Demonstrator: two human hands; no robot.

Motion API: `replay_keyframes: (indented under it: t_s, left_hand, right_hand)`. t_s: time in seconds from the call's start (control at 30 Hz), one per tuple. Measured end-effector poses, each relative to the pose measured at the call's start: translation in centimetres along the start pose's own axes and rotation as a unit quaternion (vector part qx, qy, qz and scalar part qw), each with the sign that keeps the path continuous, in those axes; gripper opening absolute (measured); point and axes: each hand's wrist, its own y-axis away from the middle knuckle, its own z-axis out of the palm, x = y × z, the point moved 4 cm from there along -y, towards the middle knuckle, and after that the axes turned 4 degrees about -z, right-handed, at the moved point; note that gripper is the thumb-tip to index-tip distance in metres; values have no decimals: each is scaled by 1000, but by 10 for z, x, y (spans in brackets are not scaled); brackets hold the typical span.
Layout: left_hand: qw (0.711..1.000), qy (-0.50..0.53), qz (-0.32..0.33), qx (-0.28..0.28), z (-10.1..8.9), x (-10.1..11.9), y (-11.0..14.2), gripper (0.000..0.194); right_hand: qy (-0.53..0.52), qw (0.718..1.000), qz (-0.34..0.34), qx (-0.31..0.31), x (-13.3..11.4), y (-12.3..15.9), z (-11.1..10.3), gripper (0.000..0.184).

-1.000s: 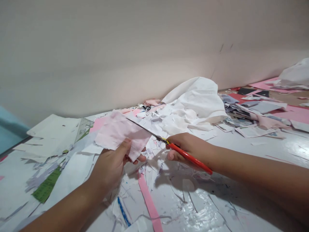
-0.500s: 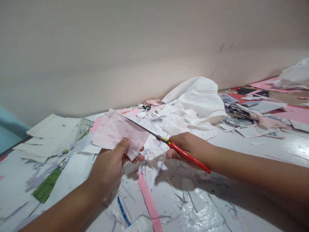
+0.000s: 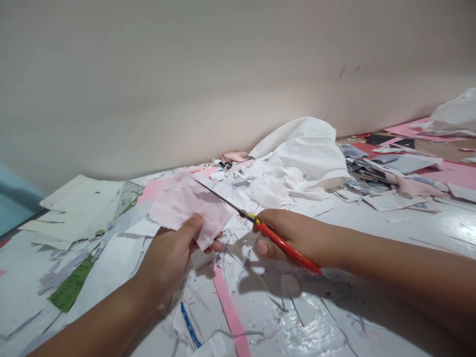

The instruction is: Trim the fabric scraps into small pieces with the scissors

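L hand at approx 7 o'clock of view, thumb pressed on top of a pink cloth scrap, other fingers tucked under it, so a pinch on the scrap's lower edge. Scrap sits mid-frame, just left of centre, long axis running 10-to-4 o'clock, & lies at 10 o'clock from R hand, which is at approx 4 o'clock of view. L hand is nearer the scrap; R hand reaches it only via blades. R fingers curl round red-handled scissors, grip closed on the handle, finger loops mostly hidden. Blades point to 10 o'clock along scrap's upper right edge, tip near its top edge; can't tell if open or shut. Count: 2 hands, 1 pair scissors, 1 held scrap. Around them: 1 crumpled white cloth at 12–1 o'clock, printed paper pile at 2 o'clock, 1 green paper strip at 8 o'clock, 1 pink paper strip at 6 o'clock, white plastic bag at 2–3 o'clock, all on/near a glossy white tabletop w/ loose scraps.
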Motion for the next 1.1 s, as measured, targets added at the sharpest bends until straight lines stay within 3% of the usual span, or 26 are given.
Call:
replay_keyframes:
  t_s: [0.33,0.47,0.73,0.93,1.1]
  left_hand:
    - [999,-14,4,-53,7,1,3,41]
    - [998,1,8,-68,7,0,3,42]
    - [996,39,14,-85,4,-5,0,39]
    - [996,30,-2,-80,3,-6,-2,39]
    - [990,-33,-20,-135,10,-8,4,46]
  right_hand:
    - [69,997,-23,29,3,-4,1,47]
    - [89,995,-3,42,3,-6,1,46]
    - [8,998,-13,61,6,-6,2,45]
    - [-6,1000,-6,22,2,-2,1,48]
    - [-8,999,-28,15,-4,1,0,56]
